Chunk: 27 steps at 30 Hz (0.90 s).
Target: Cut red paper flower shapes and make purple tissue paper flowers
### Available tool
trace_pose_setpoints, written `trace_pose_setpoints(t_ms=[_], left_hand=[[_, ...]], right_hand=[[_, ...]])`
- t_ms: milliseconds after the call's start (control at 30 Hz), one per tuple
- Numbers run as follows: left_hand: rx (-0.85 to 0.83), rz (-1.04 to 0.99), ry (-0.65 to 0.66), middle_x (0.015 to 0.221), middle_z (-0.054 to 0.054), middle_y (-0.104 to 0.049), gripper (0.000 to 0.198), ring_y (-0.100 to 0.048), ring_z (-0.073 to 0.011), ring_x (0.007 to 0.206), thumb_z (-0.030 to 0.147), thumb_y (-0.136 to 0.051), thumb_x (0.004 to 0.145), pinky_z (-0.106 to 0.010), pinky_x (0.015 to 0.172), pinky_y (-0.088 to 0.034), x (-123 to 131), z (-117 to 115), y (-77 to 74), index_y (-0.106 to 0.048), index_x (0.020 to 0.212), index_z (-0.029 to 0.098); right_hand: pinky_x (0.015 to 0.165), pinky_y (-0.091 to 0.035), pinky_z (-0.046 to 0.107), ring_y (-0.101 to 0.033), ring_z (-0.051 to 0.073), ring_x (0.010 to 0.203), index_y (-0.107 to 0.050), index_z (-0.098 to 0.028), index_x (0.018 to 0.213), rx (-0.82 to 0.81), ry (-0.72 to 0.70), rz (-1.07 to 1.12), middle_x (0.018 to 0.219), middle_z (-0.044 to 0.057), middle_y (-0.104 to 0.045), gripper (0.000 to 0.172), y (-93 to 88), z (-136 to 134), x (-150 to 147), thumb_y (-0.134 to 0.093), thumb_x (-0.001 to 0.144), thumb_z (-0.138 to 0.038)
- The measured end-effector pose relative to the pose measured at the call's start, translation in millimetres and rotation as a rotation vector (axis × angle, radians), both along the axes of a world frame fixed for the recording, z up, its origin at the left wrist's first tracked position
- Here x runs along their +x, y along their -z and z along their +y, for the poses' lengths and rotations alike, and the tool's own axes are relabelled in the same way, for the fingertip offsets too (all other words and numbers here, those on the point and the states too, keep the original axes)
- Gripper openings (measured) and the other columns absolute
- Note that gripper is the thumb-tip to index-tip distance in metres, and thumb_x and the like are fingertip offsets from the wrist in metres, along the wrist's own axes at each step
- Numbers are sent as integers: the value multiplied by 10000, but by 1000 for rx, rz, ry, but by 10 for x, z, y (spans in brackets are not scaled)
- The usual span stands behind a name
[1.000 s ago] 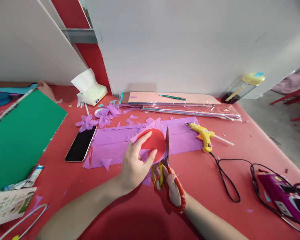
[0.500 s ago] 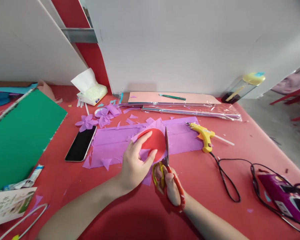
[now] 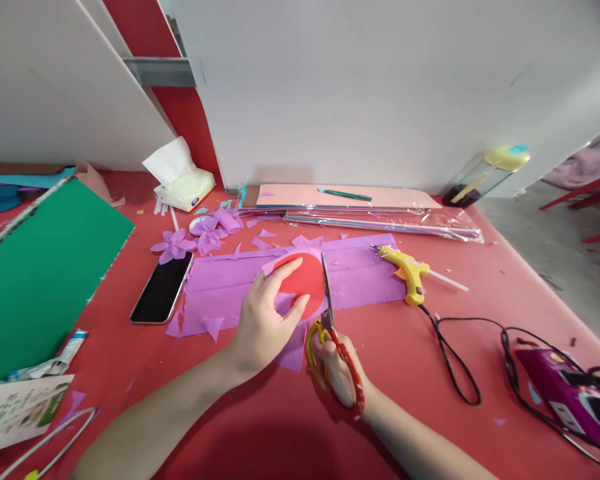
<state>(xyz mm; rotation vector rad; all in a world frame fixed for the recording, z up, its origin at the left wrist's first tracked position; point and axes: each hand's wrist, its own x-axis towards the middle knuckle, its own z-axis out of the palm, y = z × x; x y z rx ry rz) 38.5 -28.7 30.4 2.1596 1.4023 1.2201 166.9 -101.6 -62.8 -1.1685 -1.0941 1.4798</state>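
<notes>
My left hand (image 3: 267,320) is closed on a red paper disc (image 3: 310,277) with purple paper behind it, thumb and fingers pinching its left side. Through my right hand's (image 3: 340,367) fingers run the loops of a pair of scissors (image 3: 330,323), one handle yellow and the other red. Their blades point away from me along the disc's right edge. Beneath lie purple paper sheets (image 3: 367,283) with loose purple scraps on and around them. Purple paper flowers (image 3: 173,246) rest at the left, one overlapping a black-screened phone (image 3: 163,290).
A yellow glue gun (image 3: 405,270) lies right of the sheets, its black cord running toward a magenta device (image 3: 563,393). Plastic-wrapped paper packs (image 3: 395,223) and a green pen (image 3: 347,195) sit by the wall. A tissue pack (image 3: 190,191) and green board (image 3: 55,267) are leftward.
Both hands have shifted slightly left, carrying the disc and scissors. The purple paper piece sticking up behind the disc now sits lower, and more purple shows below the disc.
</notes>
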Motion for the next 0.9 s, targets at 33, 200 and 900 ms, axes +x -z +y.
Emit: trace_pose_setpoints(t_ms=[33,200,900], left_hand=[[-4,5,5,1059,-51,-642,425,-599,-217,982,103,-624,700,-371,834,-530,-13,12,-13,-532,1104,202],[-49,-3,27,1098,-48,-630,420,-593,-206,998,115,-617,706,-376,864,-512,-111,85,-89,-528,1106,204],[-197,13,160,1168,-46,-588,428,-540,-197,1088,167,-619,701,-343,947,-455,-476,303,-256,-548,1118,228]], right_hand=[[360,-232,220,-327,72,374,-370,-196,563,-5,-7,12,432,-46,-355,514,7,-3,-4,-349,794,-654],[349,-279,195,-363,70,345,-393,-196,656,9,-41,149,435,-57,-398,433,4,19,-49,-348,841,-584],[556,-415,289,-425,120,573,-475,-206,1036,-6,-241,288,789,39,-495,692,-142,32,27,-331,678,-781]])
